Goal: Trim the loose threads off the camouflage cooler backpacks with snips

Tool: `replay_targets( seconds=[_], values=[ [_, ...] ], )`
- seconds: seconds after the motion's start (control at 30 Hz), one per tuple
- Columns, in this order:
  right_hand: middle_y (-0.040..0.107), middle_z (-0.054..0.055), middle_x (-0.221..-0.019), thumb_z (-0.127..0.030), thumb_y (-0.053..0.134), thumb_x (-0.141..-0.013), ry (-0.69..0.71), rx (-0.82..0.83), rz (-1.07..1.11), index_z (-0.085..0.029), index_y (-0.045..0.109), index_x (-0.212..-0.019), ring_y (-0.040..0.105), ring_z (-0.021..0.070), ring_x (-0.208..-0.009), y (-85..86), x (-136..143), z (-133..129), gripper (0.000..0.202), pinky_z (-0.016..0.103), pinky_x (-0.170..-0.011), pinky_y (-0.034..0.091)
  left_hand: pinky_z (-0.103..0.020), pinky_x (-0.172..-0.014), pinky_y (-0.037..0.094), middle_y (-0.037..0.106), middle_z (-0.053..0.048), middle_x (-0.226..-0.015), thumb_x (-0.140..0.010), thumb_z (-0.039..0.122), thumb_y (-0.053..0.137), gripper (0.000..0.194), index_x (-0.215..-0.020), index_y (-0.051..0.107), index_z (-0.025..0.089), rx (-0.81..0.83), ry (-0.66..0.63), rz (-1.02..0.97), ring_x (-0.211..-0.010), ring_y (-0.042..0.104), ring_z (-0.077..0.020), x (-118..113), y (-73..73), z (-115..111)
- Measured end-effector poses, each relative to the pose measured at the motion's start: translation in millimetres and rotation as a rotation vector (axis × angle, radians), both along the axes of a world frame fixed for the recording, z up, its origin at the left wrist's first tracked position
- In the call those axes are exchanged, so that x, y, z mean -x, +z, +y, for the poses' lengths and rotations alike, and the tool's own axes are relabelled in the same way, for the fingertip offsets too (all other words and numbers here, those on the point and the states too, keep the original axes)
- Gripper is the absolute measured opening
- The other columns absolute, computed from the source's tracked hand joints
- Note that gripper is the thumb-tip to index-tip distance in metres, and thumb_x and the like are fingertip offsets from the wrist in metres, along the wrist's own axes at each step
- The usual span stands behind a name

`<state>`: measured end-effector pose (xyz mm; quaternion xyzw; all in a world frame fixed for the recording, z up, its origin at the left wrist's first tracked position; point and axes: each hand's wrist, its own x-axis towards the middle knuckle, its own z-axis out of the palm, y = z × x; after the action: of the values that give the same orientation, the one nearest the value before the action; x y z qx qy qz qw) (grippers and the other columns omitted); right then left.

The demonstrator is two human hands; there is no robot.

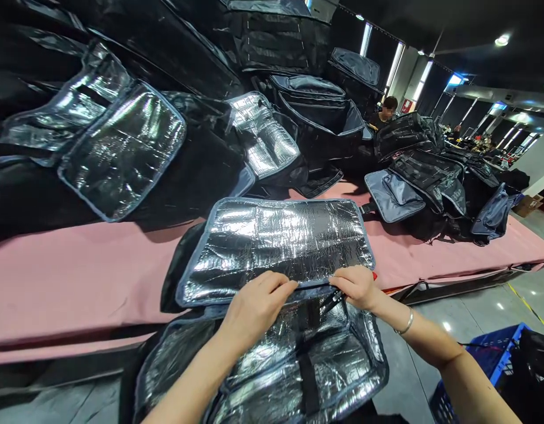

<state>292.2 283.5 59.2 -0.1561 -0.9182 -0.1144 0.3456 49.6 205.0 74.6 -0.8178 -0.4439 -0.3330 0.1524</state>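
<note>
1. One silver-lined bag (281,241) gapes over the counter's (78,277) near edge.
2. Left hand (258,303) and right hand (357,287) pinch its seam (314,290), fingers pressed together; black snips (332,301) in the right.
3. Black bags (426,171) crowd the far edge; blue crate (493,346) on the floor (457,327).

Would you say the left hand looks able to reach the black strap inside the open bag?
Probably yes: the black strap lies near the left hand, and nothing seems to cover its lower part, though the hand may first have to release the flap.
</note>
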Motion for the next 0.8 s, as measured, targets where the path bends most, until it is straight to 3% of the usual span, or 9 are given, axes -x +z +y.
replay_targets(
  seconds=[0.1, 0.2, 0.3, 0.4, 0.6, 0.8],
  values=[
    [0.065, 0.004, -0.08, -0.007, 0.039, -0.08, -0.08, 0.13, 0.055, -0.02, 0.063, -0.085, 0.057, 0.0139, -0.068, 4.2, -2.6, -10.8, 0.028, 0.025, -0.057, 0.04, -0.025, -0.056, 0.042, 0.057, -0.002, -0.066, -0.084, 0.009, 0.049, 0.016, -0.087, 0.063, 0.015, -0.123, -0.036, 0.053, -0.061, 0.048, -0.013, -8.0, -0.3, -5.1],
    [0.063, 0.004, -0.085, -0.005, 0.043, -0.076, -0.244, 0.428, 0.187, -0.019, 0.061, -0.09, 0.059, 0.0154, -0.079, 13.2, -6.7, -34.4, 0.027, 0.026, -0.068, 0.046, -0.026, -0.057, 0.042, 0.06, -0.002, -0.068, -0.081, 0.005, 0.052, 0.016, -0.091, 0.062, 0.014, -0.177, -0.043, 0.053, -0.063, 0.049, -0.0132, -17.1, -2.4, -12.4],
    [0.062, 0.006, -0.096, -0.015, 0.054, -0.078, -0.353, 0.712, 0.273, -0.019, 0.053, -0.107, 0.06, 0.0173, -0.088, 21.3, -10.4, -63.7, 0.029, 0.029, -0.076, 0.049, -0.026, -0.059, 0.042, 0.062, -0.002, -0.072, -0.082, 0.005, 0.052, 0.018, -0.093, 0.061, 0.015, -0.181, -0.053, 0.07, -0.065, 0.051, -0.0134, -21.3, -4.7, -18.1],
    [0.062, 0.005, -0.096, -0.024, 0.053, -0.084, -0.346, 0.866, 0.297, -0.019, 0.049, -0.11, 0.061, 0.0161, -0.085, 21.3, -9.5, -86.8, 0.027, 0.029, -0.076, 0.051, -0.028, -0.059, 0.042, 0.061, -0.001, -0.07, -0.083, 0.008, 0.051, 0.015, -0.091, 0.061, 0.016, -0.172, -0.06, 0.132, -0.063, 0.05, -0.0135, -22.1, -5.2, -21.5],
    [0.063, 0.0, -0.079, -0.03, 0.057, -0.082, -0.438, 0.881, 0.344, -0.02, 0.055, -0.096, 0.061, 0.0141, -0.07, 9.4, 4.5, -105.6, 0.017, 0.025, -0.067, 0.049, -0.029, -0.056, 0.04, 0.059, -0.001, -0.066, -0.083, 0.012, 0.052, 0.012, -0.091, 0.061, 0.016, -0.159, -0.09, 0.217, -0.061, 0.05, -0.014, -23.6, -3.3, -26.3],
    [0.062, 0.001, -0.077, -0.031, 0.054, -0.083, -0.464, 0.807, 0.29, -0.02, 0.055, -0.091, 0.059, 0.0143, -0.066, 11.8, 10.5, -109.2, 0.014, 0.024, -0.062, 0.047, -0.029, -0.056, 0.041, 0.058, -0.001, -0.066, -0.084, 0.012, 0.051, 0.014, -0.091, 0.061, 0.016, -0.149, -0.093, 0.203, -0.061, 0.05, -0.0141, -26.1, -2.5, -29.2]
  ],
)
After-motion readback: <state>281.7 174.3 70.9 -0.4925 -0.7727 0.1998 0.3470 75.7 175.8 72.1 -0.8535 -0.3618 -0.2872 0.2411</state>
